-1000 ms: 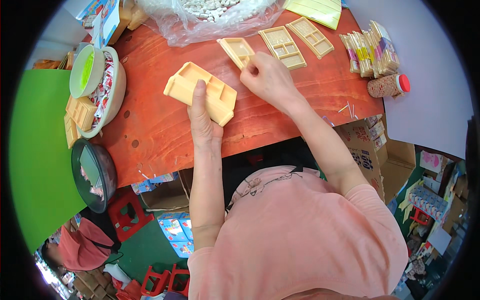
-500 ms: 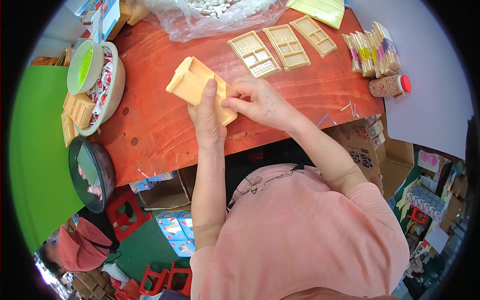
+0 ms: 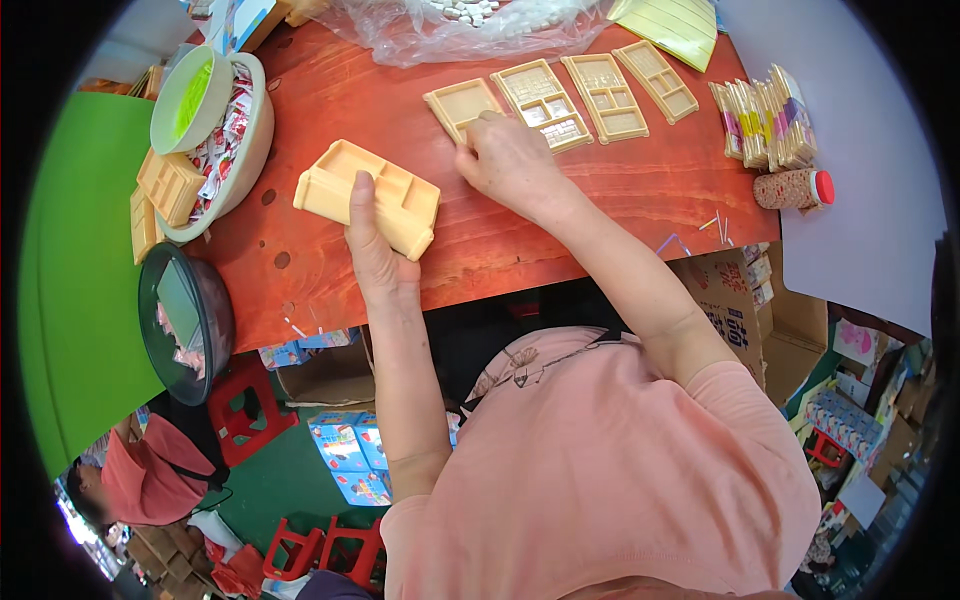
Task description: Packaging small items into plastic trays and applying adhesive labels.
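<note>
My left hand (image 3: 374, 245) grips a small stack of pale yellow plastic compartment trays (image 3: 408, 190), tilted above the table, thumb across the top one. Farther right, my right hand (image 3: 512, 165) has its fingers closed at the corner of a single tray (image 3: 460, 103), which lies at the left end of a row. Beside that one lie three more trays: a tray with small white pieces (image 3: 545, 95), another tray (image 3: 605, 97) and a third tray (image 3: 655, 78). My right fingertips are partly hidden by the hand.
A clear plastic bag (image 3: 400, 35) of white pieces lies at the far edge. At left stand a big bowl (image 3: 262, 120) of wrapped packets, a smaller bowl (image 3: 163, 110) and a dark basin (image 3: 215, 330). Bundled packs (image 3: 765, 120) and a red-lidded jar (image 3: 790, 190) sit at right.
My right hand has moved away from the stack, toward the far side, bringing one tray to the row's left end. My left hand has shifted left with the stack, now turned.
</note>
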